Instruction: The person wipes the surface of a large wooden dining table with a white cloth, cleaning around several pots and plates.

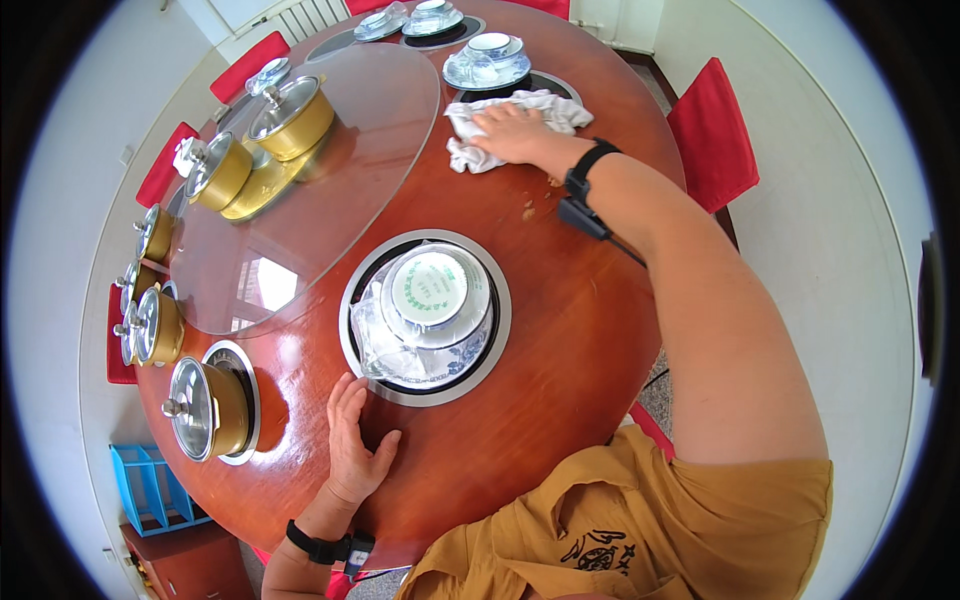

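My right hand (515,133) reaches across the round wooden table (560,330) and presses a crumpled white cloth (480,155) against its top. The cloth lies bunched under the palm, touching the near side of a round burner inset (550,84). My left hand (355,435) rests at the near edge with its fingers spread, holding nothing. Just beyond those fingertips, a wrapped set of bowl and plate (428,290) stands upside down on a ringed burner plate (503,300). Small brown crumbs (528,212) lie below the cloth, near my right wrist.
A glass turntable (350,170) carries gold pots with glass lids (290,118). Another gold pot (208,410) sits at the left edge, with several more behind it. Wrapped tableware (487,62) stands at the far side. Red chairs (712,135) surround the table; a blue rack (155,488) stands lower left.
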`<state>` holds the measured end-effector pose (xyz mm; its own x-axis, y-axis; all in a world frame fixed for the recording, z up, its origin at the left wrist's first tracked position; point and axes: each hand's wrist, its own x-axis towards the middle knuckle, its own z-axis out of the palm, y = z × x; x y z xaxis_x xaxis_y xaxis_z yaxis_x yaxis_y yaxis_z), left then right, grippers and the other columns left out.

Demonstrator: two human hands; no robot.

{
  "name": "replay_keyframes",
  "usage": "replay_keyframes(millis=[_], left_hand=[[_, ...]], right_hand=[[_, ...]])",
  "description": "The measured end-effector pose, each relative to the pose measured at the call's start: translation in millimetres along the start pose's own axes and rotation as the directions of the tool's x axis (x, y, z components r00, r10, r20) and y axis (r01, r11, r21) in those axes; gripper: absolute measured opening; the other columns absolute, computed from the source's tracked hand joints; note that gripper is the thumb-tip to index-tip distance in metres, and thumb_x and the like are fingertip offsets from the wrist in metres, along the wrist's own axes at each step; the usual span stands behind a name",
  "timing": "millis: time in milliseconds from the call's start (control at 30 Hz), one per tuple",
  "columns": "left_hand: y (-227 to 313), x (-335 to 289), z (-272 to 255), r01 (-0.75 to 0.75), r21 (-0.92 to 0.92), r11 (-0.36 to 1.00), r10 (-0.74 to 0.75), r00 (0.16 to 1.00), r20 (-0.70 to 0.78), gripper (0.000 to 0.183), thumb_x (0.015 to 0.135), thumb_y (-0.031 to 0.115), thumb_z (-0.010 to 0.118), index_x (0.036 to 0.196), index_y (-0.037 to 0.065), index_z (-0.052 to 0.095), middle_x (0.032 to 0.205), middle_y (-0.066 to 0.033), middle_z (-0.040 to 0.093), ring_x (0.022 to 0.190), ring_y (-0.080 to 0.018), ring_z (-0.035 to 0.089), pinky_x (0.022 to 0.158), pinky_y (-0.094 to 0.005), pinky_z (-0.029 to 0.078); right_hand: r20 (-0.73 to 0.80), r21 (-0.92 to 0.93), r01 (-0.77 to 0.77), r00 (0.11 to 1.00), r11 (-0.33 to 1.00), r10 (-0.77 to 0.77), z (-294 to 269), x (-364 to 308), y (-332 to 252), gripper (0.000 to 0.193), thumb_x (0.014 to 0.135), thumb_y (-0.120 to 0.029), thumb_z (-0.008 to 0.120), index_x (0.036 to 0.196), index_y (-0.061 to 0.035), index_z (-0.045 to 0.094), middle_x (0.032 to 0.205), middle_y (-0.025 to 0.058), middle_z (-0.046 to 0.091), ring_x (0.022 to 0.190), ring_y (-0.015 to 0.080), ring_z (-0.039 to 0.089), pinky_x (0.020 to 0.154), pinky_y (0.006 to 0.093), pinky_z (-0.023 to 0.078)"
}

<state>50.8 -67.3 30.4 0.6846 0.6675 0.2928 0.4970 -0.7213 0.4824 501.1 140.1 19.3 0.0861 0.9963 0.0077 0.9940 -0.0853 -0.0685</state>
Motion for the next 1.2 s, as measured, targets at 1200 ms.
replay_keyframes(millis=[1200], left_hand=[[-1.4,1.4,-0.2,0.079,-0.052,0.995,-0.078,0.997,0.024,0.083,0.064,0.006,0.078,0.135,0.001,0.035,0.135,-0.0222,0.042,0.128,-0.0441,0.039,0.105,-0.0498,0.034]], right_hand=[[0.311,0.941,-0.337,0.832,-0.027,0.459,-24.2,93.8,115.7,0.029,0.095,-0.01,0.048,0.117,0.0088,0.046,0.107,0.0295,0.06,0.092,0.0372,0.066,0.076,0.0413,0.06]])
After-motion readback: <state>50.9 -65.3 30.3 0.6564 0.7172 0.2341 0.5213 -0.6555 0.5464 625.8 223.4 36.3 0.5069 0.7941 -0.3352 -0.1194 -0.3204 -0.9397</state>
